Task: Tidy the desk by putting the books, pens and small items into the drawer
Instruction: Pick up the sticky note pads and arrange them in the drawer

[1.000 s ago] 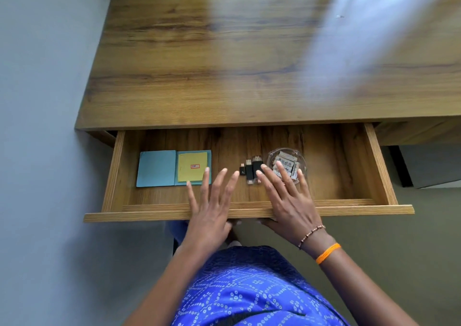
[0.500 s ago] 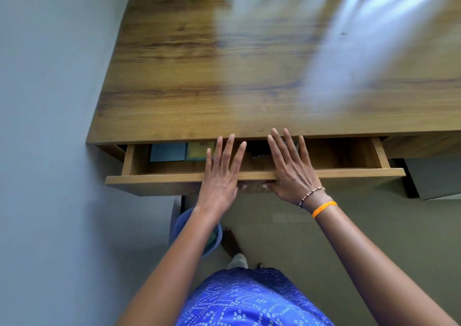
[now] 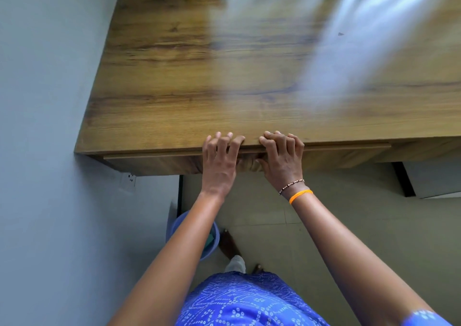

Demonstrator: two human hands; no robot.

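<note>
Your left hand (image 3: 219, 162) and right hand (image 3: 282, 160) sit side by side against the drawer (image 3: 154, 160), which is pushed in under the desk (image 3: 199, 76), its front panel all but flush with the desk's near edge. The fingers (image 3: 235, 142) of your left hand are bent, with the tips resting on the desk's near edge above the drawer front; the palm lies against the panel. Your right hand does the same just beside it, its knuckles raised and fingertips on the same edge. Neither hand is wrapped round anything; both press flat-palmed on wood, with the thumbs tucked low against the panel. The books, pens and small items are out of sight.

A beaded bracelet (image 3: 291, 185) and an orange band (image 3: 300, 196) circle your right wrist. Below the desk's left end a blue bucket (image 3: 212, 248) stands on the tiled floor (image 3: 349, 226), near your bare foot (image 3: 228, 244). A wall socket (image 3: 128, 180) shows under the desk's left corner.
</note>
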